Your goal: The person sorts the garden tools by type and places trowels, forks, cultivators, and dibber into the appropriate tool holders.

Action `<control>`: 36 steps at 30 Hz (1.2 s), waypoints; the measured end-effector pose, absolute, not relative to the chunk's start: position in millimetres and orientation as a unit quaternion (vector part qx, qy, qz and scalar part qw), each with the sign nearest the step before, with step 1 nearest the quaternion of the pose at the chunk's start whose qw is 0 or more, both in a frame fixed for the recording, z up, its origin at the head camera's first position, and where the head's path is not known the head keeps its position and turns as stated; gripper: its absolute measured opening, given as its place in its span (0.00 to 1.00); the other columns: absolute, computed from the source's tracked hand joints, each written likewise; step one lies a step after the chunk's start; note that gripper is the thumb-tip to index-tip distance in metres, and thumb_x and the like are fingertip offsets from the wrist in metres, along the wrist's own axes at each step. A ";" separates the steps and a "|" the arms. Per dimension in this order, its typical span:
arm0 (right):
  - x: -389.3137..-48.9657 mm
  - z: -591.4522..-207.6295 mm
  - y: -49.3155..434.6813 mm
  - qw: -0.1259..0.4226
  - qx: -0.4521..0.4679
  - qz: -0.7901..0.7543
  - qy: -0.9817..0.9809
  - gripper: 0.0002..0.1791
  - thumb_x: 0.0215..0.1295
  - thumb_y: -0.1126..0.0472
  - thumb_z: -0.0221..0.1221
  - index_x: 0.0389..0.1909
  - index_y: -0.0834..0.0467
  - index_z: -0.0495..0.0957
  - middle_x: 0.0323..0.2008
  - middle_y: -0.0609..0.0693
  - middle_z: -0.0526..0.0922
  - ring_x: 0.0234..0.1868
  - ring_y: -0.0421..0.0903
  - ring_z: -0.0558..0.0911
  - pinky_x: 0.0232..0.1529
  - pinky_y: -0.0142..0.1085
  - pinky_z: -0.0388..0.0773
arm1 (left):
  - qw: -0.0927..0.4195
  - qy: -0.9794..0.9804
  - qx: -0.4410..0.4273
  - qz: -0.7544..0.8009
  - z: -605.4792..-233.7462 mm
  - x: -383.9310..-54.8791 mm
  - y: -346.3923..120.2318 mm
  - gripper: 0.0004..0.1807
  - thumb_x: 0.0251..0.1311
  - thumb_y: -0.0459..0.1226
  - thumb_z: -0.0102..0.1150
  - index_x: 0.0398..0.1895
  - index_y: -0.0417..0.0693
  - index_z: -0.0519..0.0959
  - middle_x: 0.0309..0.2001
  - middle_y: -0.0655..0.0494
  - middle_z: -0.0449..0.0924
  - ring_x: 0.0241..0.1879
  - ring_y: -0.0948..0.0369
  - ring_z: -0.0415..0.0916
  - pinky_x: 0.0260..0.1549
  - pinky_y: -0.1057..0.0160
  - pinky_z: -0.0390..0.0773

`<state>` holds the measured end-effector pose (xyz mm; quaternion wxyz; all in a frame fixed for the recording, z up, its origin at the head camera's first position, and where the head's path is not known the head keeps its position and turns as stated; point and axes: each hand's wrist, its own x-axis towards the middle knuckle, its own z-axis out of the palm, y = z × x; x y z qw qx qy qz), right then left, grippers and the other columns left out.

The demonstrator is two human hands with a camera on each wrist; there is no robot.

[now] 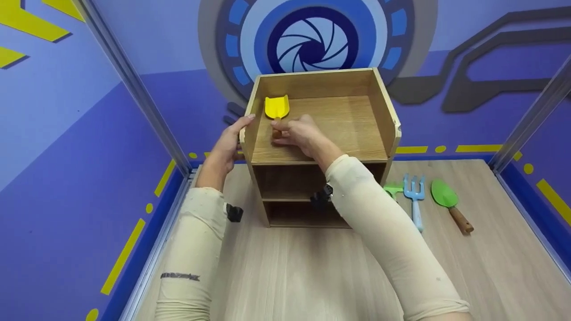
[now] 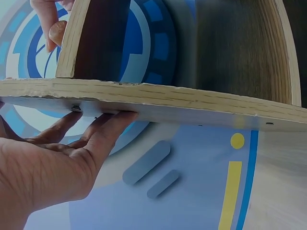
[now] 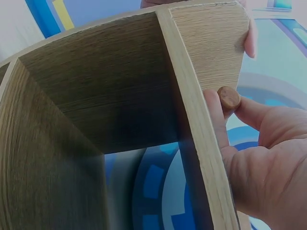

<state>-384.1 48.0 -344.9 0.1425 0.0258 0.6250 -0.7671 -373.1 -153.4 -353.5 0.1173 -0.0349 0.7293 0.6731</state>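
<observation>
A small wooden shelf unit point(image 1: 321, 162) stands in front of me, with a walled top and two compartments below. My left hand point(image 1: 229, 140) holds its left side panel; the fingers point(image 2: 108, 134) press the outer face while the thumb reaches over the edge. Over the left part of the top, my right hand point(image 1: 303, 133) pinches the brown handle point(image 3: 229, 98) of a yellow toy shovel point(image 1: 277, 107). The shovel's blade points to the back wall. Whether it touches the top board I cannot tell.
To the right of the shelf lie a blue hand fork point(image 1: 415, 194), a green trowel with a brown handle point(image 1: 444, 194), and a green tool point(image 1: 393, 189) partly hidden by my right arm. Printed blue-purple walls point(image 1: 178, 98) enclose the wood-patterned table point(image 1: 294, 276).
</observation>
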 end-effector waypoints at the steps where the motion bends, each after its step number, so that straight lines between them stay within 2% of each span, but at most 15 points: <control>1: -384.1 -344.9 47.0 0.141 0.022 -0.764 0.630 0.13 0.72 0.66 0.66 0.51 0.70 0.80 0.41 0.54 0.79 0.38 0.46 0.83 0.51 0.39 0.89 | 0.116 0.730 -0.034 0.672 -353.6 -373.1 -154.1 0.44 0.65 0.67 0.57 0.77 0.52 0.69 0.69 0.48 0.77 0.63 0.51 0.78 0.58 0.51 0.79; 8: -384.6 -345.9 44.2 0.127 0.009 -0.748 0.652 0.13 0.73 0.64 0.67 0.50 0.69 0.80 0.38 0.52 0.76 0.34 0.42 0.78 0.45 0.36 0.90 | 0.113 0.732 -0.027 0.671 -353.4 -373.3 -155.2 0.43 0.66 0.67 0.55 0.78 0.53 0.69 0.68 0.48 0.77 0.62 0.51 0.77 0.58 0.51 0.79; 15: -384.8 -344.1 44.4 0.113 0.005 -0.731 0.673 0.15 0.72 0.61 0.68 0.51 0.68 0.81 0.37 0.51 0.76 0.32 0.42 0.82 0.42 0.34 0.89 | 0.108 0.738 -0.020 0.666 -351.1 -373.3 -154.7 0.45 0.66 0.67 0.55 0.80 0.55 0.67 0.70 0.47 0.74 0.65 0.50 0.75 0.59 0.50 0.78; 20: -384.8 -345.0 43.8 0.111 0.006 -0.724 0.681 0.11 0.72 0.60 0.68 0.44 0.64 0.80 0.36 0.51 0.77 0.32 0.43 0.83 0.40 0.34 0.89 | 0.108 0.738 -0.021 0.666 -351.8 -372.7 -155.5 0.44 0.67 0.67 0.54 0.79 0.55 0.67 0.70 0.47 0.74 0.64 0.50 0.76 0.58 0.51 0.79; 28: -383.1 -344.3 45.5 0.110 0.000 -0.706 0.699 0.20 0.73 0.58 0.68 0.56 0.68 0.80 0.39 0.53 0.79 0.33 0.43 0.86 0.40 0.33 0.89 | 0.106 0.739 -0.019 0.665 -351.1 -372.9 -154.0 0.44 0.66 0.68 0.54 0.79 0.56 0.68 0.71 0.48 0.74 0.65 0.50 0.75 0.59 0.51 0.77; 36: -382.5 -351.4 49.2 0.112 -0.007 -0.707 0.698 0.18 0.75 0.57 0.66 0.55 0.67 0.80 0.38 0.53 0.79 0.31 0.43 0.87 0.38 0.32 0.88 | 0.112 0.733 -0.014 0.671 -356.8 -373.9 -152.2 0.43 0.67 0.66 0.54 0.78 0.54 0.68 0.69 0.47 0.75 0.62 0.51 0.75 0.56 0.51 0.80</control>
